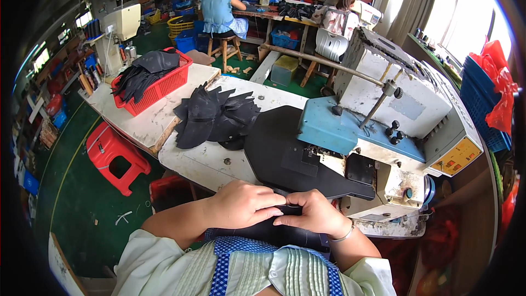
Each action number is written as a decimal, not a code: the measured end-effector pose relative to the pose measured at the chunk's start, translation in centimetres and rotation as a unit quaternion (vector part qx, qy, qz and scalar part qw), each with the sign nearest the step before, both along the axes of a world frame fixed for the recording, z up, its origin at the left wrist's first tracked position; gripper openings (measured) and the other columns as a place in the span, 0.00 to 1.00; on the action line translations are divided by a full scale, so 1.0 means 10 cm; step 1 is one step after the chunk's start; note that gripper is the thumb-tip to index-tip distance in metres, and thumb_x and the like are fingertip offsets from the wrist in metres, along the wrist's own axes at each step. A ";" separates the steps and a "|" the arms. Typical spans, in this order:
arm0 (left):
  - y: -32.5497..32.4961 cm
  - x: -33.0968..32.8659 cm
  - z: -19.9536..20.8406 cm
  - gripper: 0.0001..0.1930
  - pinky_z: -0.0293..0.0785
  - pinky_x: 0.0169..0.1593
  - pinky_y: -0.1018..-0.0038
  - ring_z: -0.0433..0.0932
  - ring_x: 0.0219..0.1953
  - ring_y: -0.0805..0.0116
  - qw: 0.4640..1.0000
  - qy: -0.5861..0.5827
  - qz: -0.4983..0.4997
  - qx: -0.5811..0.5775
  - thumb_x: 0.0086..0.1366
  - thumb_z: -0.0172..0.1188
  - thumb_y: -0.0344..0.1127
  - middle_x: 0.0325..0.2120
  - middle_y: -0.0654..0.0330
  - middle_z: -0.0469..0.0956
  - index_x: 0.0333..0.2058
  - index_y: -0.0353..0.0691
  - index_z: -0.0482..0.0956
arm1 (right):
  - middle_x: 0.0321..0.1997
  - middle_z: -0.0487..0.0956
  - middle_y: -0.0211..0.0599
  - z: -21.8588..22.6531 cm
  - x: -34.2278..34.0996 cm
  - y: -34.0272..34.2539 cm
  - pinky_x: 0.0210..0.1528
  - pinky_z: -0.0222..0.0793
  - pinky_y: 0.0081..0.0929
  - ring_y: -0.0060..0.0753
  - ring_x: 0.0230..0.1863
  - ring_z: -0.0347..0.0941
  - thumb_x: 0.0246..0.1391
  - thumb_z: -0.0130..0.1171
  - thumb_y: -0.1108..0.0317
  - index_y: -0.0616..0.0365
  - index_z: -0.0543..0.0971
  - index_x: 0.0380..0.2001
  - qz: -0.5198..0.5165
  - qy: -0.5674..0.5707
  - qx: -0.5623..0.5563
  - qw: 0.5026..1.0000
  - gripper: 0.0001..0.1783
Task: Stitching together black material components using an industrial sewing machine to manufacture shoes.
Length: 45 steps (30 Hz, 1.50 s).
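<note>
In front of my chest, my left hand (241, 205) and my right hand (315, 215) meet, fingers and thumbs pinched on the edge of a black sheet piece (268, 232). Most of that piece hangs below the fingers, and its full shape is hidden. Just beyond my hands lies the flat black work plate (276, 145) of a blue and white machine (331, 123). Left of the plate, a fanned pile of black cut pieces (211, 114) rests on the white tabletop (200, 164).
A red basket (159, 89) of black pieces stands on the table at the left. Below it is a red plastic stool (112, 156) on the green floor. A white machine housing (394, 77) and blue baskets (482, 104) fill the right. Two people (222, 13) sit working farther off.
</note>
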<state>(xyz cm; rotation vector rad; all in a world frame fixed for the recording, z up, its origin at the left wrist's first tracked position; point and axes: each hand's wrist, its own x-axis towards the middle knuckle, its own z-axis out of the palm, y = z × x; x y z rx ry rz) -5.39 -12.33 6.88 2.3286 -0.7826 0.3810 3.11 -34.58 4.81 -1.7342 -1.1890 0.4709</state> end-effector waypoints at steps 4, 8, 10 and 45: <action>0.00 0.07 -0.09 0.07 0.76 0.29 0.65 0.82 0.25 0.55 0.990 0.074 0.000 -0.123 0.66 0.65 0.36 0.28 0.54 0.84 0.38 0.40 0.84 | 0.37 0.83 0.29 -0.02 -0.10 -0.08 0.42 0.73 0.22 0.16 0.38 0.74 0.49 0.79 0.68 0.65 0.82 0.44 -0.044 0.200 0.026 0.978 0.22; 0.16 0.13 -0.08 0.06 0.78 0.37 0.71 0.84 0.31 0.62 0.971 0.133 0.013 -0.201 0.65 0.68 0.31 0.29 0.53 0.85 0.39 0.35 0.84 | 0.50 0.83 0.28 -0.17 -0.17 -0.25 0.59 0.71 0.25 0.19 0.51 0.75 0.53 0.75 0.75 0.64 0.82 0.53 -0.021 0.376 0.013 0.926 0.23; 0.20 0.14 -0.09 0.08 0.79 0.42 0.73 0.84 0.35 0.70 0.964 0.166 -0.013 -0.208 0.65 0.68 0.30 0.32 0.56 0.86 0.41 0.35 0.84 | 0.44 0.85 0.27 -0.15 -0.28 -0.21 0.54 0.74 0.23 0.18 0.46 0.77 0.56 0.72 0.76 0.64 0.85 0.47 -0.069 0.417 -0.001 0.906 0.15; 1.44 -0.18 -0.82 0.08 0.76 0.44 0.79 0.80 0.38 0.79 0.850 0.233 0.319 -0.348 0.65 0.66 0.23 0.36 0.64 0.83 0.42 0.33 0.79 | 0.24 0.81 0.46 -0.70 -0.17 -0.66 0.28 0.74 0.38 0.50 0.26 0.80 0.54 0.69 0.72 0.60 0.81 0.28 -0.222 -0.119 -0.169 0.953 0.05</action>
